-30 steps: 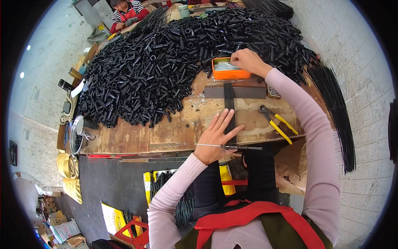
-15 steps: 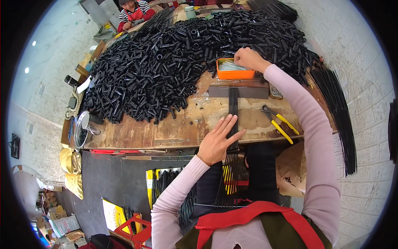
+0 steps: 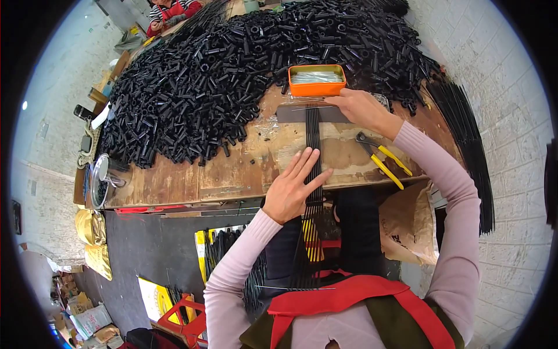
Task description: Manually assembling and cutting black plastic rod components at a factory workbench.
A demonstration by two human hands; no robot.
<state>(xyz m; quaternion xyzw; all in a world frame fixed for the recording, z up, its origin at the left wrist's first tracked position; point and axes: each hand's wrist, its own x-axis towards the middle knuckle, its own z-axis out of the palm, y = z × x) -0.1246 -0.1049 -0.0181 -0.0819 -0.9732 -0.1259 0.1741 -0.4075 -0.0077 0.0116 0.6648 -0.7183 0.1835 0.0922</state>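
Observation:
A row of thin black rods [image 3: 313, 125] runs from a grey-brown block [image 3: 338, 114] toward me across the table edge. My left hand [image 3: 288, 189] lies flat on the rods, fingers stretched out. Over the right part of the block is my right hand [image 3: 367, 111], its thumb and fingers pinched together by the far ends of the rods. Whatever the pinch holds is too small to make out. Thin silver pins or wires lie across the block there. Just beyond stands an orange box [image 3: 317, 89] holding many thin silver pins [image 3: 317, 77].
Yellow-handled pliers [image 3: 383, 160] lie right of the rods. A big heap of black tubular parts [image 3: 192, 99] covers the table's far and left side. Long black rods [image 3: 459, 128] hang over the right edge. A clear container [image 3: 104, 179] stands left. Another person [image 3: 168, 14] sits far left.
My right hand has come from the orange box down toward me, to the far ends of the rods. The left hand stays on the rods. The whole view has shifted slightly.

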